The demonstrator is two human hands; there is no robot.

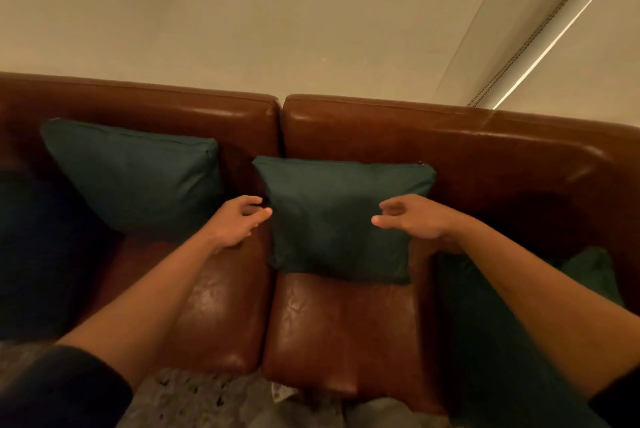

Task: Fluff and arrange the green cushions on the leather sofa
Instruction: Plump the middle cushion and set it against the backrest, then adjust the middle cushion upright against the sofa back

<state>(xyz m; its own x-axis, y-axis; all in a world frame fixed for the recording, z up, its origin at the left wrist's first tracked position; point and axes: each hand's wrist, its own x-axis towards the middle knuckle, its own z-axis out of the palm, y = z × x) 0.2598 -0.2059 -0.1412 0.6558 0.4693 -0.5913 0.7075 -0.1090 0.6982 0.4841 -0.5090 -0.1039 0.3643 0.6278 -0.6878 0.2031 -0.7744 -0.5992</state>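
Note:
A dark green cushion (pixel 332 230) stands upright against the back of the brown leather sofa (pixel 381 130), near the seam between its two seats. My left hand (pixel 239 220) hovers just off its left edge, fingers loosely spread and holding nothing. In front of the cushion's right half, my right hand (pixel 412 218) is empty too, with relaxed fingers. A second green cushion (pixel 138 175) leans on the backrest to the left. A third green cushion (pixel 588 275) lies at the right, partly hidden behind my right forearm.
A large dark cushion or throw (pixel 38 254) fills the sofa's far left. The sofa arm (pixel 595 192) closes off the right side. Behind the sofa are a plain wall and a roller blind (pixel 540 40) with a bead chain. Speckled floor (pixel 194 396) shows below the seats.

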